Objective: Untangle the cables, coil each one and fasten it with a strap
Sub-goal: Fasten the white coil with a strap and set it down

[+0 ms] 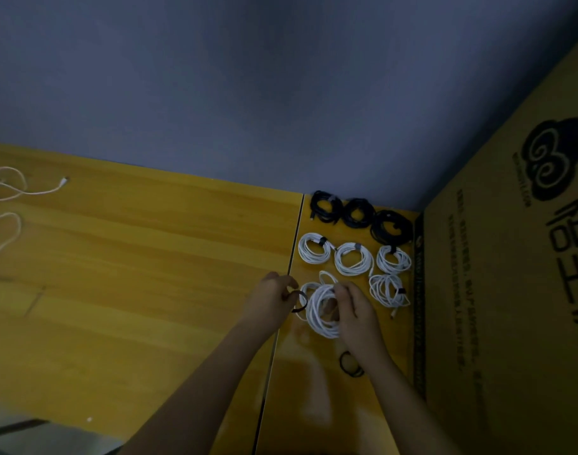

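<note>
My right hand [356, 310] grips a coiled white cable [320, 313] just above the wooden table [149, 257]. Beside the coil's left edge, my left hand [274, 297] pinches a dark strap [299, 300] that curves in a loop. Several strapped white coils [350, 257] lie in rows beyond the hands, and three black coils [356, 213] lie behind them near the wall. A loose white cable [5, 192] sprawls at the table's far left.
A large cardboard box [511, 290] with black print stands along the right side, close to the coils. Spare dark straps [350, 364] lie on the table under my right forearm. A grey wall rises behind the table. A seam runs between two tabletops.
</note>
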Demonstrator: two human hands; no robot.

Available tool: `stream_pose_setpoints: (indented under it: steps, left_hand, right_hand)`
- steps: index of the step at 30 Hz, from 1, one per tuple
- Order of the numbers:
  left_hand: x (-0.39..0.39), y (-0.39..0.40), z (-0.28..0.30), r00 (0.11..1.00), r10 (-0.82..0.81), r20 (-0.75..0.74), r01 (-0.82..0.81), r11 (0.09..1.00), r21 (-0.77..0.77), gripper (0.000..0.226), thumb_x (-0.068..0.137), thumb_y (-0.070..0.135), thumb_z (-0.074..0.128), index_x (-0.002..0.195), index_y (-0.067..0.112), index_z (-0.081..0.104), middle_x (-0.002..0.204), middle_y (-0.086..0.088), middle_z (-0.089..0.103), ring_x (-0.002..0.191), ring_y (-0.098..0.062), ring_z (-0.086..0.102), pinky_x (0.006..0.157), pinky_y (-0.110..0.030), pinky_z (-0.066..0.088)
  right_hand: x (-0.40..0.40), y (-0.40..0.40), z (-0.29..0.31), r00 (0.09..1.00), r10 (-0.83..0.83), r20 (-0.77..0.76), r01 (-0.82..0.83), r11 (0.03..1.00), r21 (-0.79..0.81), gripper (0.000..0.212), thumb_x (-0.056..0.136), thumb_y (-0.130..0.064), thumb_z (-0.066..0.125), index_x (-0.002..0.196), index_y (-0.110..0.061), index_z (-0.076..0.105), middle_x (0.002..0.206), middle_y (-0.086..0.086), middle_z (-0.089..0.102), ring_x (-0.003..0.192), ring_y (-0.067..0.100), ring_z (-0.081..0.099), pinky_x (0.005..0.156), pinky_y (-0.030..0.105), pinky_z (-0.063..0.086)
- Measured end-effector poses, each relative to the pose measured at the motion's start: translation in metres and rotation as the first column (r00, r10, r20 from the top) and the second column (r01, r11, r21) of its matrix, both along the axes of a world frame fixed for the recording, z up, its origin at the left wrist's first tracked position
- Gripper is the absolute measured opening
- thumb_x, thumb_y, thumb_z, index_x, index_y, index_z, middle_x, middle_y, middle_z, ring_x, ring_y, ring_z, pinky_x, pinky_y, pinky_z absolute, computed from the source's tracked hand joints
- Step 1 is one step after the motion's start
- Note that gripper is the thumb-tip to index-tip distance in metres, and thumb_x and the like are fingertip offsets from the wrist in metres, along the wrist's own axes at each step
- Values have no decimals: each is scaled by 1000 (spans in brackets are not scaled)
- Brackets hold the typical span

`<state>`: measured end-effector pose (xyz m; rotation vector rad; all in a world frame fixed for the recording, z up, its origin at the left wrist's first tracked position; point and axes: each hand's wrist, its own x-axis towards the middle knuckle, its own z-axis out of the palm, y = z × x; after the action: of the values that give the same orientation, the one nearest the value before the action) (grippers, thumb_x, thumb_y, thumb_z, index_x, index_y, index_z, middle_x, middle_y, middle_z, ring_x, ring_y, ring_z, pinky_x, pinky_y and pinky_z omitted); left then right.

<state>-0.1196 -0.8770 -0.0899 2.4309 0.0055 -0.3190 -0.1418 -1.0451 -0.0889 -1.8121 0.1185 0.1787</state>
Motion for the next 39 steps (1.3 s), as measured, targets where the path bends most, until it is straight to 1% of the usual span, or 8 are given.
stream_pose_setpoints:
  steps: [3, 7, 14, 19, 22, 27, 34, 39]
  left_hand:
    - [1, 3, 9, 1000, -29, 3, 29, 1000, -9, 8, 89, 13, 61, 90, 8, 67, 83, 1, 45, 75, -18, 49, 64, -19, 33]
    - [0, 6, 19, 998, -59, -7, 59, 998, -37, 9, 84, 8, 64, 79, 2, 67, 69, -3, 50, 73, -24, 54, 54, -18, 29]
    - [-8, 18, 27, 989, -147, -15, 142, 976, -166, 12, 88, 15, 65, 82, 7, 70, 77, -2, 60, 72, -14, 55, 60, -18, 40]
    - [-12, 27, 35, 975, -125, -185, 26, 886, -464, 11, 92, 17, 61, 83, 11, 65, 88, 4, 66, 84, -12, 62, 73, -25, 48]
    - [-13, 27, 44, 951, -104, -292, -87, 814, -574, 13, 92, 16, 61, 80, 12, 59, 84, 9, 66, 84, -10, 63, 78, -27, 54]
    - [-14, 26, 53, 944, -79, -320, -154, 753, -639, 13, 93, 9, 57, 81, 6, 55, 91, -10, 66, 90, -23, 64, 92, -44, 53]
    - [-16, 33, 56, 889, -52, -454, -330, 614, -717, 54, 85, 59, 37, 102, 12, 58, 102, -15, 70, 99, -28, 67, 84, -35, 53]
    - [-25, 28, 52, 897, -57, -438, -322, 593, -738, 48, 84, 29, 68, 128, 14, 55, 120, -5, 65, 106, -18, 65, 86, -31, 54]
  right_hand:
    - [8, 11, 11, 999, 40, 2, -40, 996, 84, 25, 102, -23, 38, 88, -24, 59, 62, -8, 60, 53, 3, 53, 52, 13, 42]
    - [8, 15, 11, 982, 187, -5, -187, 980, -66, 22, 101, -27, 40, 88, -33, 56, 65, -8, 53, 55, 3, 51, 53, 16, 40]
    - [4, 8, 6, 973, 229, 32, -210, 932, -295, 20, 101, -26, 41, 100, -22, 61, 104, -10, 54, 104, 1, 50, 81, 21, 39]
    - [3, 11, 18, 979, 204, 4, -203, 974, -101, 18, 100, -23, 44, 91, -31, 58, 64, -14, 59, 59, -2, 54, 56, 12, 40]
    - [1, 15, 20, 975, 224, -6, -224, 974, -21, 22, 101, -22, 43, 86, -23, 60, 63, -7, 54, 56, 4, 50, 56, 16, 40]
    - [-4, 19, 18, 980, 200, -18, -200, 980, 20, 23, 101, -23, 44, 91, -14, 63, 63, -4, 52, 56, 11, 48, 56, 24, 40]
    - [-4, 24, 19, 993, 121, -1, -120, 985, 124, 18, 99, -17, 47, 93, -21, 63, 59, -3, 55, 56, 12, 51, 57, 28, 44]
    - [-1, 29, 19, 999, 20, 40, -26, 987, 157, 17, 99, -15, 48, 93, -19, 63, 59, 1, 58, 53, 12, 54, 52, 23, 46]
